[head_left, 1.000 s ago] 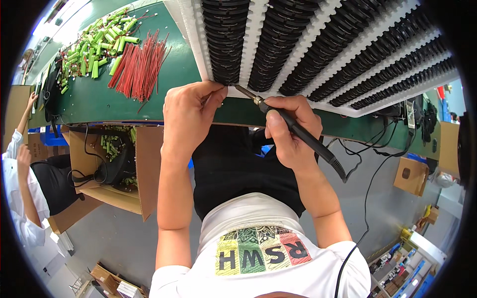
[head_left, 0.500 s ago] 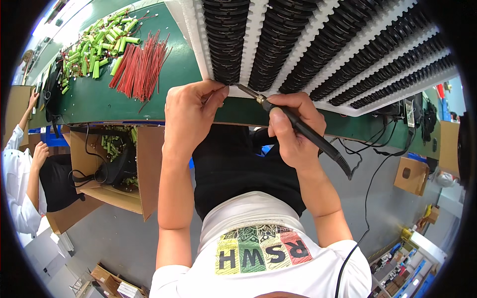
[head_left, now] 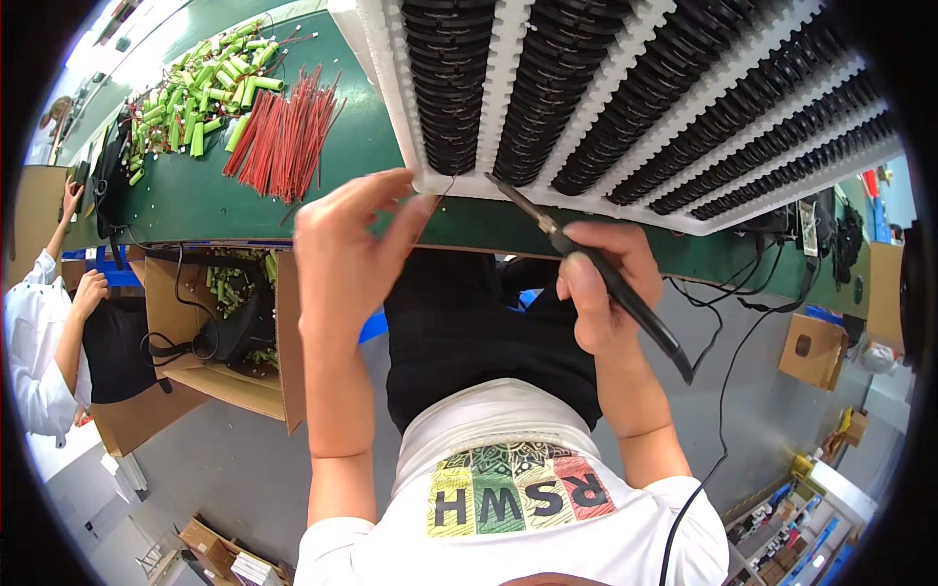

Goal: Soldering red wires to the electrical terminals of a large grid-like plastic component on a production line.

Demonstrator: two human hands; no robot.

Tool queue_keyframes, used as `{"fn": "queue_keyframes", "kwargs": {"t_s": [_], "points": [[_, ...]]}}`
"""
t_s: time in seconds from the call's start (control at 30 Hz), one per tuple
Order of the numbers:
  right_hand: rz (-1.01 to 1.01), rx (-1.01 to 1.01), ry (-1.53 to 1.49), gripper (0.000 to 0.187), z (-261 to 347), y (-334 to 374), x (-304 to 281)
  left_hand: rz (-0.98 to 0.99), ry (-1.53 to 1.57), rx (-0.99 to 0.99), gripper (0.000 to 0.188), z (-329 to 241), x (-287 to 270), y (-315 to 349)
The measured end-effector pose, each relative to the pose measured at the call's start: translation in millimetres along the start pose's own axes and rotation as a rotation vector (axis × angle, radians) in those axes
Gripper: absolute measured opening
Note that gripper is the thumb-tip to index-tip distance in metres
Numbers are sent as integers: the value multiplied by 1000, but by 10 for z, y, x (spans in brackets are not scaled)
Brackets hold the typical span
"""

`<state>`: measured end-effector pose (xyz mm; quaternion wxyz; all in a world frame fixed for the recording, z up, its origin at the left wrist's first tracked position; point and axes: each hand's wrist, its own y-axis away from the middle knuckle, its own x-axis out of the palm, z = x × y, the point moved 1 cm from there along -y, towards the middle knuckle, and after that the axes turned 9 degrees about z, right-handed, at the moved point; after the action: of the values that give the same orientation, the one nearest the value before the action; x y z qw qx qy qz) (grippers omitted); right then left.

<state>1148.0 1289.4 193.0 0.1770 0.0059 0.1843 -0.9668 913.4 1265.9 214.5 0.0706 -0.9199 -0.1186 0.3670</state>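
Note:
My right hand (head_left: 611, 278) grips a black-handled soldering iron (head_left: 625, 298), its metal tip just over the near edge of a white foam tray (head_left: 459, 183). In the tray stand rows of black round parts (head_left: 449, 88), packed on edge. Left of the iron, my left hand (head_left: 352, 249) is blurred, its thumb and forefinger apart by the tray's near left corner. A thin red wire (head_left: 445, 193) runs from the nearest part of the left row down past the thumb tip. Farther left lies a bundle of red wires (head_left: 283, 142).
Green-wrapped cells (head_left: 200, 93) are heaped on the green table (head_left: 362, 137) at far left. Below the table edge stands an open cardboard box (head_left: 225, 381) with more green pieces. A black cable (head_left: 723, 391) hangs at right. Another person's hand (head_left: 90, 293) is at far left.
My left hand has drawn back leftward from the tray edge, its fingers parting. The soldering iron has moved slightly right and nearer to me, its tip away from the left row.

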Motion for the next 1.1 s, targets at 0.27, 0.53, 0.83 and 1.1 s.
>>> {"fn": "queue_keyframes", "kwargs": {"t_s": [0.27,0.53,0.83,1.1], "points": [[103,-376,9,22,-51,88,-8,-291,-391,-175,11,734,-338,-384],[88,-438,35,21,56,74,8,-159,-489,-272,11,988,-353,-462],[160,-447,106,26,67,105,-56,-315,65,-247,10,627,-426,-346],[358,-402,262,34,312,73,-102,-180,807,-131,20,-93,-158,641]]}}
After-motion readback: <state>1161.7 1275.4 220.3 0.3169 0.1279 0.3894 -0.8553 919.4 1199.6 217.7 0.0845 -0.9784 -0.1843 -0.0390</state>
